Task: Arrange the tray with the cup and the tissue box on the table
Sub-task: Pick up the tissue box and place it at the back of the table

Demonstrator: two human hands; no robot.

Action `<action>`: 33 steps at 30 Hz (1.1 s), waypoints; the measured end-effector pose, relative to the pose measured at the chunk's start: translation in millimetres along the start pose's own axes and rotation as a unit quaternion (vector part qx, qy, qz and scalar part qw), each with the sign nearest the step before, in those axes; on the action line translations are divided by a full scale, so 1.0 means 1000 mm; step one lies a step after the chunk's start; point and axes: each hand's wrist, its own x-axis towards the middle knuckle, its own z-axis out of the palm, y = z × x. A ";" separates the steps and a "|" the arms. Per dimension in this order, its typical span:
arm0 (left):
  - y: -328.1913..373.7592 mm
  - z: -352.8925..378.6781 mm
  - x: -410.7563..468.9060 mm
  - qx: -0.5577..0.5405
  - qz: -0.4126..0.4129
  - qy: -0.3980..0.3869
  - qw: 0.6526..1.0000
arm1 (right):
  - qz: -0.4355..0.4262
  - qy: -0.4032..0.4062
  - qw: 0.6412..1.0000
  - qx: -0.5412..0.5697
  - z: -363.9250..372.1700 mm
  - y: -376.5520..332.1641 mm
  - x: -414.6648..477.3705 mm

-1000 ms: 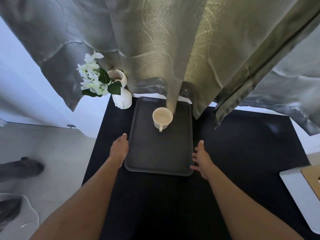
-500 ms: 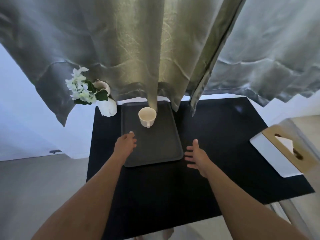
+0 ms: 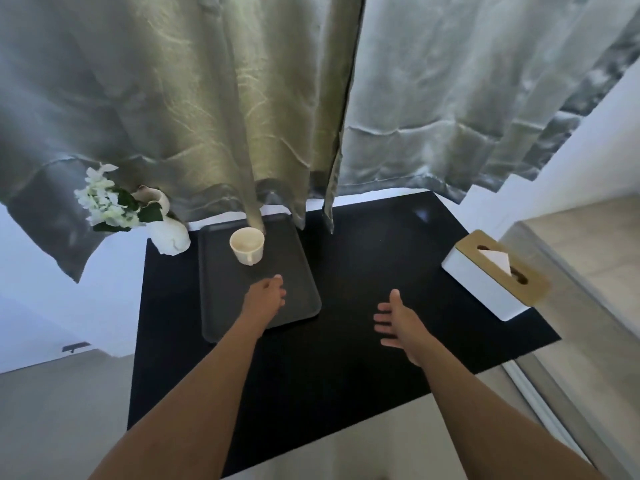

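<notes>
A dark grey tray [image 3: 221, 292] lies on the black table [image 3: 346, 358] at the back left. A cream cup [image 3: 247, 245] stands upright on the tray's far end, handle toward me. A white tissue box [image 3: 485, 289] with a wooden lid and a tissue sticking up sits at the table's right edge. My left hand [image 3: 265, 299] hovers over the tray's near half, fingers loosely curled, holding nothing. My right hand [image 3: 398, 322] is over bare table right of the tray, fingers spread, well short of the tissue box.
A white vase with white flowers [image 3: 138, 220] stands at the table's back left corner beside the tray. Grey-green curtains [image 3: 277, 116] hang down to the table's back edge, one fold touching the tray. Floor lies to the left and front; a wooden surface [image 3: 595, 265] stands on the right.
The view has swung right, bringing the tissue box fully into sight. My left hand has moved from the tray's left rim to over the tray. My right hand has drifted right, away from the tray.
</notes>
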 end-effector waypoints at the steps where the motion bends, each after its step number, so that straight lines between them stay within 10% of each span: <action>1: 0.004 0.015 -0.003 0.006 0.001 -0.004 1.000 | -0.003 -0.001 1.000 0.006 -0.015 0.002 0.000; 18: 0.042 0.280 -0.060 0.213 0.108 -0.084 0.967 | 0.027 0.098 0.982 0.156 -0.275 0.066 0.026; 33: 0.073 0.389 -0.042 0.309 0.140 -0.094 0.936 | 0.025 0.145 0.975 0.168 -0.349 0.075 0.058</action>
